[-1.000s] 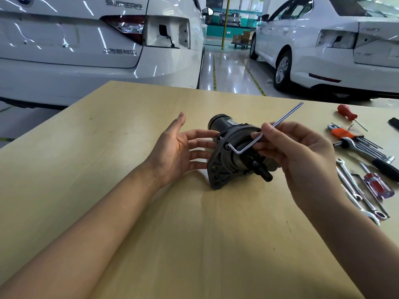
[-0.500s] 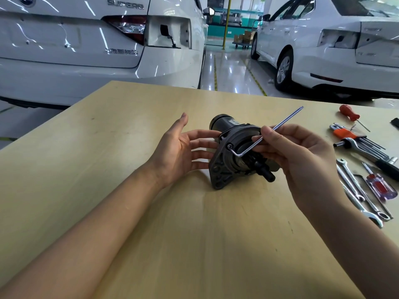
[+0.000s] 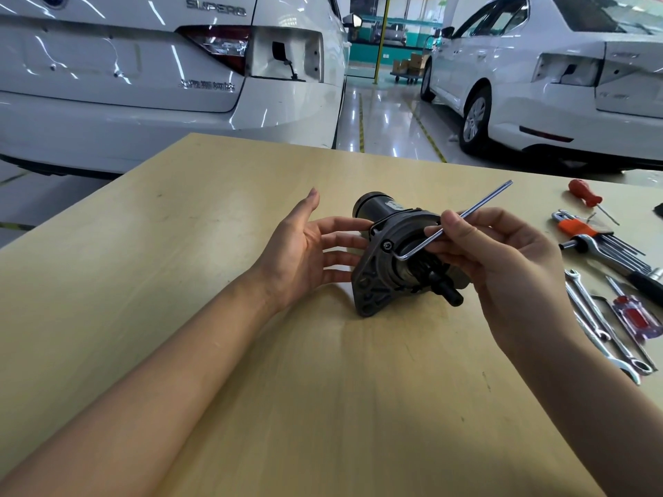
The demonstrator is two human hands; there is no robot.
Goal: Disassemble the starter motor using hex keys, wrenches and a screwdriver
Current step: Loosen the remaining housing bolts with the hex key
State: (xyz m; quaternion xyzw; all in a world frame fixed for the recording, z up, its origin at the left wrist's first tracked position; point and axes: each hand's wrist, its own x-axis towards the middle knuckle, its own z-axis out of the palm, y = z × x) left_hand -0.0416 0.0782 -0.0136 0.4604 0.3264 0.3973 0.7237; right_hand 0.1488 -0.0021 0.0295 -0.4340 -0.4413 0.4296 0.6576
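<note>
A dark grey starter motor [image 3: 380, 281] lies on its side in the middle of the wooden table [image 3: 215, 245], its mounting flange facing me. My left hand [image 3: 305, 252] is flat and open, its straight fingertips against the motor's left side. My right hand [image 3: 502, 260] pinches a silver L-shaped hex key [image 3: 462, 218] by its long arm. The key's short end sits at a screw head on the flange, near the top. The long arm points up and to the right.
Tools lie along the table's right side: a red screwdriver [image 3: 584, 198], an orange-holdered hex key set [image 3: 588, 231], several wrenches [image 3: 602, 324] and a clear-handled red screwdriver [image 3: 635, 317]. White cars [image 3: 143, 84] stand beyond the far table edge.
The hex key's short end has shifted slightly left and down onto the flange screw. My left hand has stayed against the motor.
</note>
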